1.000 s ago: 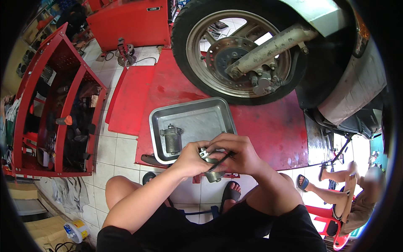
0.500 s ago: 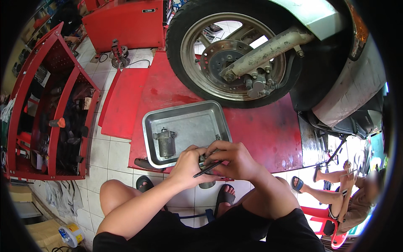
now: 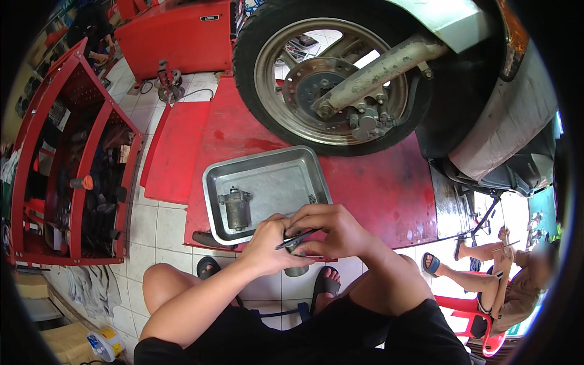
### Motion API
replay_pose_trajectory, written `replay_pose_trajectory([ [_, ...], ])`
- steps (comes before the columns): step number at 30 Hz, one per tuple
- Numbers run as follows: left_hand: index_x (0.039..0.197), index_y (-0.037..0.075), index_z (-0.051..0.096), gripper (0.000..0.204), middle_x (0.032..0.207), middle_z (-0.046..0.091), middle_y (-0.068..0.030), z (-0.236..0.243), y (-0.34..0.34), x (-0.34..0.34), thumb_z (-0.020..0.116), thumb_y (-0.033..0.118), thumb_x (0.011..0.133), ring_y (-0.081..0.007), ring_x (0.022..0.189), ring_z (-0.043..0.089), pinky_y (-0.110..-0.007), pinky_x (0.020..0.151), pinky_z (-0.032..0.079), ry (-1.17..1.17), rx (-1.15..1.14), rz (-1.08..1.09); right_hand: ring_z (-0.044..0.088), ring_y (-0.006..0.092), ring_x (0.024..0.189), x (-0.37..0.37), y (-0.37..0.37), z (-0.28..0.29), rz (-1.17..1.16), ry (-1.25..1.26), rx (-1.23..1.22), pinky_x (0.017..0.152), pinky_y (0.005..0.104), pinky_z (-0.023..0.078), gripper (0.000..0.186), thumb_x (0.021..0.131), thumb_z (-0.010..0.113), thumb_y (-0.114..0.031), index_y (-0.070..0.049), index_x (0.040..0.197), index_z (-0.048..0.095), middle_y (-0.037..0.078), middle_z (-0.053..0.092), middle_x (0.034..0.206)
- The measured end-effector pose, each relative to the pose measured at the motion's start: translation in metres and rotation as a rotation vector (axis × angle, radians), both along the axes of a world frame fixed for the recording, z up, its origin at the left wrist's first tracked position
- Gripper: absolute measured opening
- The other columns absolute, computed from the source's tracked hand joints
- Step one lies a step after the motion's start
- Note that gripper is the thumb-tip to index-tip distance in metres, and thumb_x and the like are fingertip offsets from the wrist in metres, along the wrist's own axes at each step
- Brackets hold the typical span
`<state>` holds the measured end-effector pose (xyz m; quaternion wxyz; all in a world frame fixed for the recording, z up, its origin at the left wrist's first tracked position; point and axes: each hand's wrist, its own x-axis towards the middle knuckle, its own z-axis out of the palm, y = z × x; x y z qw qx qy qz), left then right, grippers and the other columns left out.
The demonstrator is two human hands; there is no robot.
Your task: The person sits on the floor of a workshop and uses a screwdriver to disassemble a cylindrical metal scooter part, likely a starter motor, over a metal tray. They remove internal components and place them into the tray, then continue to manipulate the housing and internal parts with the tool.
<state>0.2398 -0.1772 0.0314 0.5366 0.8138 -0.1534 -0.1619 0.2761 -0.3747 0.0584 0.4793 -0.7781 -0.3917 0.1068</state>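
Observation:
My left hand (image 3: 265,246) is wrapped round a grey metal cylinder (image 3: 297,270), whose lower end shows beneath the fingers. Bent over its top, my right hand (image 3: 333,230) pinches a thin black tool (image 3: 294,241), pointed like tweezers; its exact kind is unclear. The fingers hide the upper part of the cylinder. Just beyond both hands is a shallow metal tray (image 3: 266,157). In its left half stands a starter motor (image 3: 238,210), and a small dark part (image 3: 312,199) lies by its right wall.
The tray rests on a red platform (image 3: 383,194) beneath a motorcycle's front wheel (image 3: 267,115). A red shelf rack (image 3: 91,164) stands left, beside a red cabinet (image 3: 173,42) farther back. On the right, a person (image 3: 520,286) sits on a red chair (image 3: 453,307). Another person (image 3: 91,30) is far left.
The black tool has shifted slightly left and up against the cylinder as my right fingers moved. The view has tilted a little. At the right, the seated person's arms have moved.

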Motion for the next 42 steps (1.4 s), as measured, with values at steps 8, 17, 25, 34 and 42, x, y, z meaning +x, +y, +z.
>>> replay_pose_trajectory([
  [8, 0.096, 0.000, 0.072, 0.052, 0.095, 0.070, -0.0192, -0.001, -0.001, 0.001, 0.094, 0.030, 0.059, -0.0350, 0.094, 0.069, -0.042, 0.087, 0.054, 0.077, 0.003, -0.025, 0.071, 0.0284, 0.091, 0.000, -0.005, -0.004, 0.045, 0.025, -0.032, 0.080, 0.0357, 0.057, 0.024, 0.075, 0.080, 0.002, 0.001, 0.098, 0.073, 0.012, 0.071, 0.104],
  [17, 0.095, -0.001, 0.071, 0.055, 0.092, 0.068, -0.0202, -0.007, 0.001, 0.000, 0.095, 0.029, 0.057, -0.0351, 0.090, 0.071, -0.042, 0.083, 0.055, 0.064, -0.009, -0.027, 0.071, 0.0296, 0.093, 0.000, -0.003, -0.012, 0.064, 0.044, 0.013, 0.080, 0.0368, 0.056, 0.031, 0.074, 0.084, -0.002, 0.003, 0.100, 0.070, 0.013, 0.070, 0.104],
  [25, 0.098, 0.000, 0.072, 0.057, 0.092, 0.070, -0.0202, -0.004, 0.000, 0.001, 0.096, 0.030, 0.057, -0.0321, 0.092, 0.072, -0.041, 0.084, 0.055, 0.097, -0.025, -0.037, 0.069, 0.0290, 0.090, 0.004, -0.003, -0.020, 0.068, 0.062, 0.085, 0.079, 0.0362, 0.054, 0.033, 0.075, 0.085, -0.007, 0.003, 0.101, 0.068, 0.013, 0.069, 0.098],
  [34, 0.117, -0.006, 0.069, 0.077, 0.103, 0.071, -0.0267, -0.012, 0.001, 0.004, 0.096, 0.032, 0.055, -0.0371, 0.102, 0.070, -0.040, 0.096, 0.054, 0.020, 0.094, 0.039, 0.069, 0.0210, 0.086, 0.005, -0.022, 0.012, -0.215, 0.404, 0.169, 0.080, 0.0314, 0.054, 0.015, 0.097, 0.061, -0.003, 0.007, 0.108, 0.066, 0.010, 0.071, 0.096],
  [42, 0.116, -0.004, 0.070, 0.077, 0.096, 0.072, -0.0262, -0.031, 0.007, 0.015, 0.097, 0.035, 0.055, -0.0341, 0.092, 0.073, -0.039, 0.085, 0.057, 0.081, 0.166, 0.009, 0.074, 0.0263, 0.099, -0.023, -0.013, 0.028, -0.388, 0.254, 0.359, 0.090, 0.0344, 0.058, 0.015, 0.096, 0.051, 0.011, 0.007, 0.109, 0.057, 0.019, 0.075, 0.100],
])
